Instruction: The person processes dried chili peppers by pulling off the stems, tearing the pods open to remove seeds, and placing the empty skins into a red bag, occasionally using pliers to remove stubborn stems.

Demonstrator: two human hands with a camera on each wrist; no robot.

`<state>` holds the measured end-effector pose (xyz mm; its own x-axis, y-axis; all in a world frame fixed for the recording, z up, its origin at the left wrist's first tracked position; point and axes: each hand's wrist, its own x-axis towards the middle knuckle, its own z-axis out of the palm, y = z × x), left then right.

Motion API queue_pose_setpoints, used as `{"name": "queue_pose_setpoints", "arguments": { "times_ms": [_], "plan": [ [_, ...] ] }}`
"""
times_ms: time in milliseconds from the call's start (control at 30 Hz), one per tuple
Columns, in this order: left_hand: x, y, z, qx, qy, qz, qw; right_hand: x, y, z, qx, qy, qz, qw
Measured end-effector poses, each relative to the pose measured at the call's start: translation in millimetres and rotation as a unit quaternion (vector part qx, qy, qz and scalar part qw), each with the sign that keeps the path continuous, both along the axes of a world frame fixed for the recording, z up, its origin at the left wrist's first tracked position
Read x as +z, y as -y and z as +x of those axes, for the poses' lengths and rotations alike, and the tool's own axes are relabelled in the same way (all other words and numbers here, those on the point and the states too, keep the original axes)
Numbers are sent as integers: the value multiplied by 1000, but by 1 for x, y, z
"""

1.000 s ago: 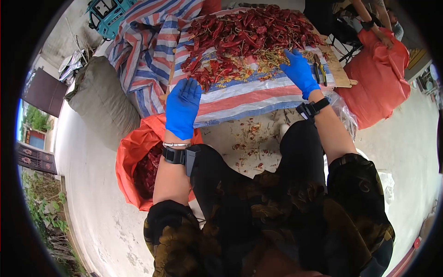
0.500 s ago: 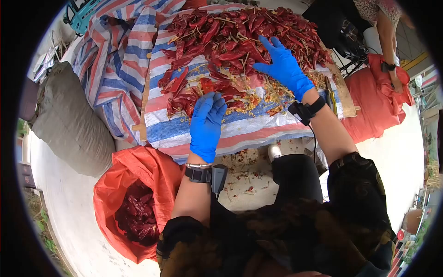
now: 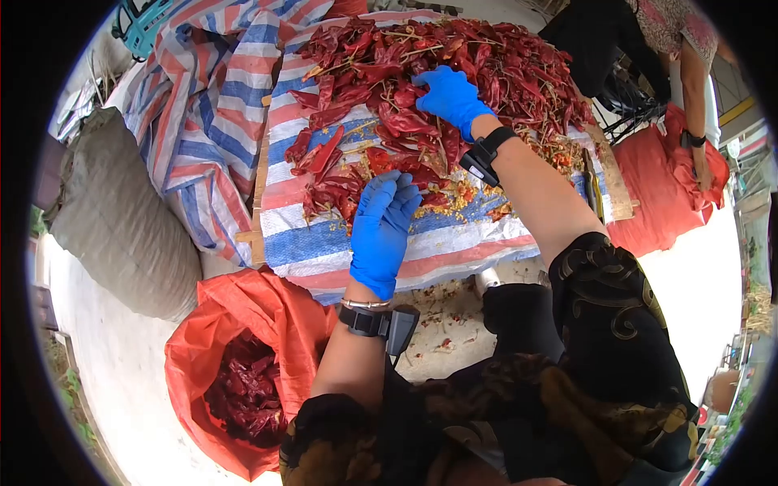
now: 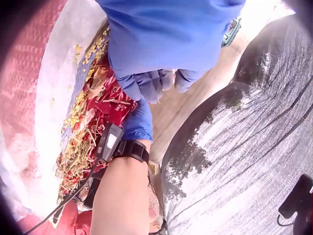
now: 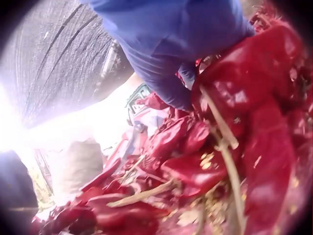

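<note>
Both hands wear blue gloves above a table heaped with dried red chilies (image 3: 502, 69). My left hand (image 3: 382, 235) is low over a small group of chilies (image 3: 332, 194) near the front edge, its fingers loosely bent, with nothing seen in them. Farther back, my right hand (image 3: 454, 101) reaches into the main heap. In the right wrist view its gloved fingers (image 5: 168, 88) point down among the chilies, right beside a large glossy chili (image 5: 234, 83) with a pale stem. Its fingertips are partly hidden there, and I cannot tell whether they pinch a chili.
An open red sack (image 3: 267, 300) with chilies inside stands at the front left. Behind it leans a full grey sack (image 3: 130, 227). Pliers (image 3: 592, 186) lie at the table's right side. Another person's arm (image 3: 695, 97) reaches to a red sack (image 3: 648, 194) there.
My right hand has moved left, deeper over the heap, its spread fingers drawn closer together. My left hand has come over the table from the left. The head view has turned left.
</note>
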<state>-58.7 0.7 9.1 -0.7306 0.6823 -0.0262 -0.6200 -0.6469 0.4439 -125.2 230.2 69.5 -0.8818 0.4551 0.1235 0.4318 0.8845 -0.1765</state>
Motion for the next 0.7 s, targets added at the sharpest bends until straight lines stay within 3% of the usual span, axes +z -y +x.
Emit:
{"name": "queue_pose_setpoints", "arguments": {
  "times_ms": [167, 267, 433, 500, 667, 700],
  "plan": [
    [-5, -1, 1, 24, 26, -35, 999, -11, 58, 27, 96, -9, 91, 991],
    [-5, -1, 0, 28, 20, -45, 998, -2, 79, 45, 138, -10, 85, 987],
    [-3, -1, 1, 39, 43, -30, 998, -7, 79, 70, 219, -51, 134, 965],
    [-4, -2, 1, 42, 32, -36, 998, -5, 75, 76, 262, -85, 83, 958],
    [-6, -5, 0, 49, 30, -43, 997, 9, 63, 95, 237, -218, -45, 946],
    [-6, -5, 0, 51, 26, -39, 998, 15, 63, 99, 185, -251, -156, 937]
  ]
}}
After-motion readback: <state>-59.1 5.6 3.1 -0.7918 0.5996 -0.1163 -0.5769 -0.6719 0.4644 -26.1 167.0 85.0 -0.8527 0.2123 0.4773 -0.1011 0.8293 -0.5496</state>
